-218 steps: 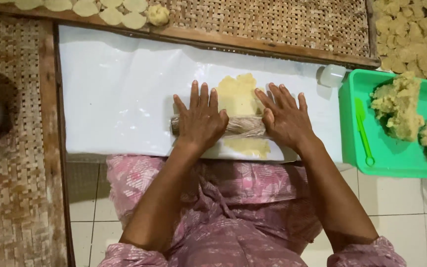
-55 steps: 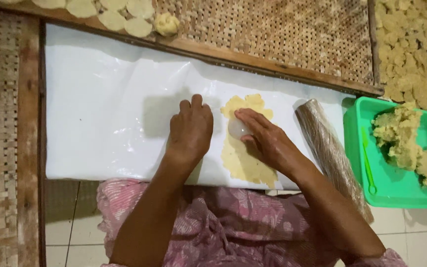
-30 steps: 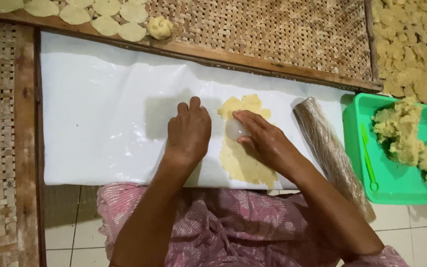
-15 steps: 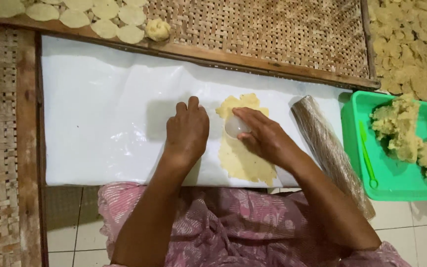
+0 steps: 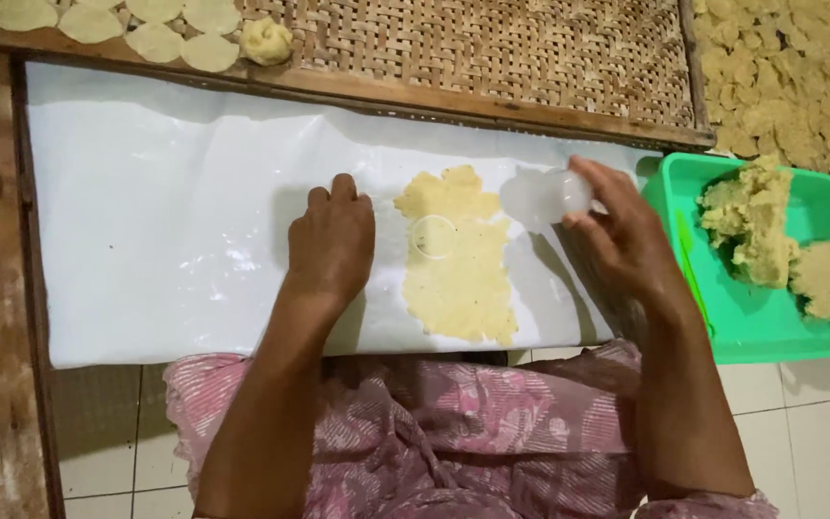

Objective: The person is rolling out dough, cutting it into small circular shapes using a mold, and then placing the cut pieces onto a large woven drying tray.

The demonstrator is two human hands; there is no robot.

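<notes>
A flattened sheet of yellow dough [image 5: 458, 279] lies on a white plastic sheet [image 5: 146, 211]. A round ring mark [image 5: 432, 236] is pressed into its upper part. My left hand [image 5: 333, 235] rests flat, palm down, on the plastic just left of the dough and holds nothing. My right hand [image 5: 622, 240] is raised to the right of the dough and grips a small clear round cup [image 5: 554, 195], which is off the dough.
A green plastic tray [image 5: 770, 344] at the right holds lumps of dough [image 5: 742, 231]. Beyond the sheet lies a woven bamboo mat [image 5: 492, 48] with cut dough discs [image 5: 156, 38] and a dough ball [image 5: 266, 40]. Many more discs [image 5: 790, 86] lie at the top right.
My right hand has lifted the clear cup off the dough and carried it to the right, leaving a ring mark. My left hand has stayed in place.
</notes>
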